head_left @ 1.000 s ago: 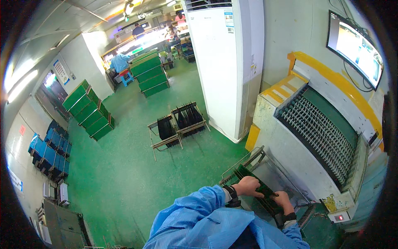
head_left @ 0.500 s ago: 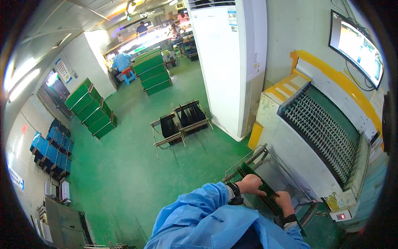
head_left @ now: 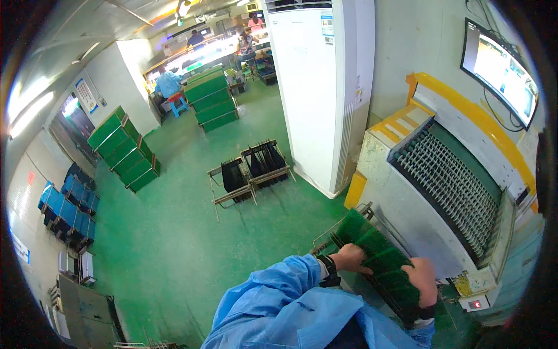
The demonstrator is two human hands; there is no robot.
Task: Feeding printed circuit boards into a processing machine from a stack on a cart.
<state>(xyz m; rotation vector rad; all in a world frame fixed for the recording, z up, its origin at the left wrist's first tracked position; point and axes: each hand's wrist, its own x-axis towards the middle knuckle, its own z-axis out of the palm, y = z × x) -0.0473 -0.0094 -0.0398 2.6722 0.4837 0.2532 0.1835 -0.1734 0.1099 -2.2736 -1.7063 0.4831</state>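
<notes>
In front of me at the lower right, a thin green board (head_left: 381, 247) stands tilted, its broad face showing. My right hand (head_left: 422, 280) grips its right edge, blurred a little by motion. My left hand (head_left: 350, 258) is closed at the board's near left side, with the thumb toward me; part of its fingers is hidden. Beneath both hands, more dark boards (head_left: 386, 294) stand close together on edge in a metal rack (head_left: 322, 244). Blue sleeves and dark wristbands cover my forearms and wrists.
Right of the rack stands a machine with a roller conveyor (head_left: 450, 183), and above it hangs a screen (head_left: 500, 70). A tall white cabinet unit (head_left: 314, 87) rises ahead. Two racks of dark panels (head_left: 250, 171) sit on the floor; green stacks (head_left: 128, 151) stand farther left.
The green board now shows its broad face, raised and tilted up from the rack. My right hand has moved up and right with its edge; my left hand has stayed nearly in place.
</notes>
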